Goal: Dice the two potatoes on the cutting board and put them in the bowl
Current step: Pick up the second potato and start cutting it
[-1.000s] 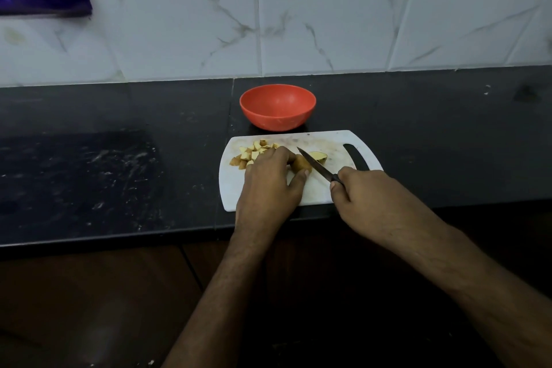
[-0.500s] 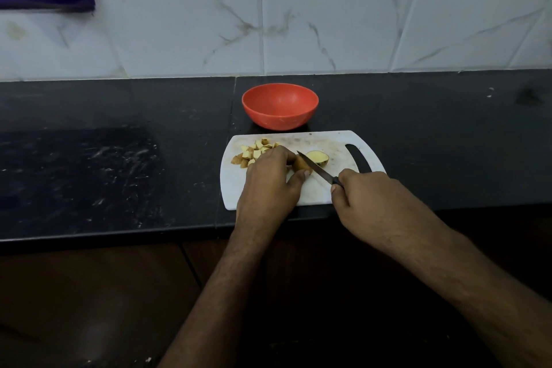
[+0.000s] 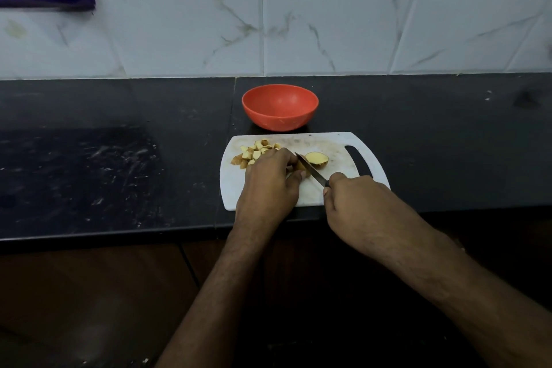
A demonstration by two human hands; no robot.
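Dark-handled steel knife (image 3: 310,170) gripped by right hand (image 3: 355,200). Brown-skinned potato piece (image 3: 298,172) pinned under curled left hand (image 3: 268,181) on white plastic cutting board (image 3: 337,185). Diced cubes (image 3: 254,154) piled at board's far left. Potato half (image 3: 316,158) laid beside blade. Orange round bowl (image 3: 280,107) placed behind board.

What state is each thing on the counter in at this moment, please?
bowl: upright, nothing visible inside
cutting board: flat on the counter
diced potato: piled on the board's far left
potato half: uncut, cut face up
potato piece: held, being cut
knife: blade on the piece
left hand: holds the piece
right hand: grips the knife
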